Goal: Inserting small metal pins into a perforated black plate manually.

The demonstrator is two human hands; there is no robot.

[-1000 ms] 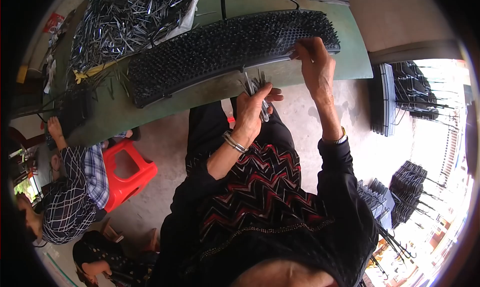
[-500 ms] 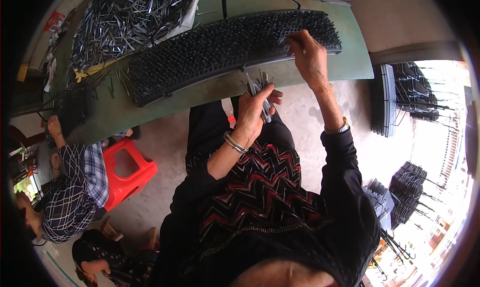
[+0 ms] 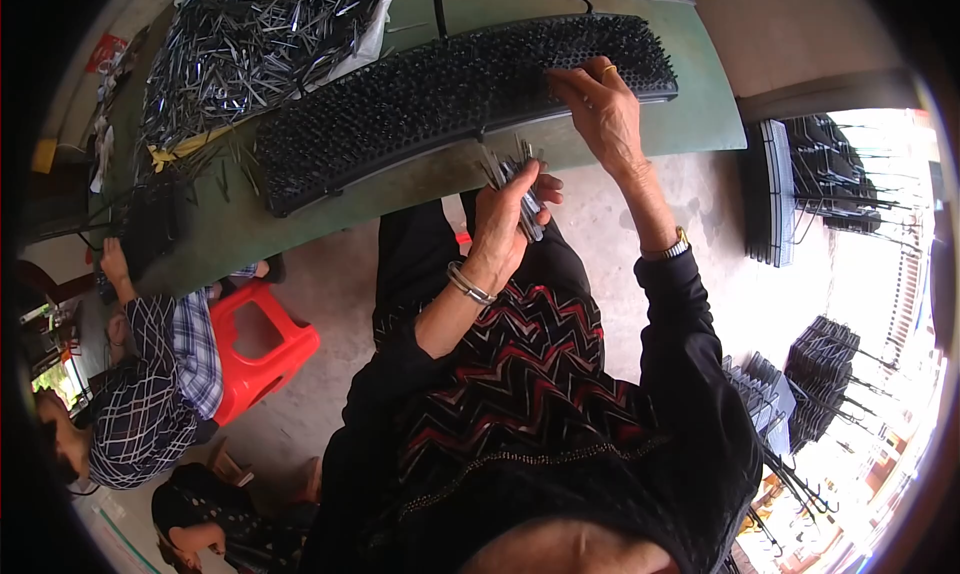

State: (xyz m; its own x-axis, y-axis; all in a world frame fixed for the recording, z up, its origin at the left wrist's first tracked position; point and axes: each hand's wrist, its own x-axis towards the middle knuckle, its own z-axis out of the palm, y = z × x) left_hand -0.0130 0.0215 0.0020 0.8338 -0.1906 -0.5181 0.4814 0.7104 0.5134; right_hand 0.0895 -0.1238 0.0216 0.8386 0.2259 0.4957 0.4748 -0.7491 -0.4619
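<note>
A long black perforated panel (image 3: 400,144) lies on the green table, with many short dark strips standing up from its holes. My right hand (image 3: 607,124) is over the right half of this panel, thumb and fingers pinched together at the strips. What sits between those fingertips is too small to make out. In front of the panel's near edge, my left hand (image 3: 505,214) is closed around a bundle of thin, flat grey strips (image 3: 530,210). Their ends fan out above the thumb and show below the palm.
Behind the panel at the left, a heap of loose dark strips (image 3: 250,54) fills a white sack on the green table (image 3: 420,189). A red plastic stool (image 3: 265,349) and other people (image 3: 150,394) are at the left. Black racks (image 3: 815,184) stand at the right.
My right hand has moved slightly left along the panel, its fingertips drawn together. My left hand keeps its grip on the strips in nearly the same place.
</note>
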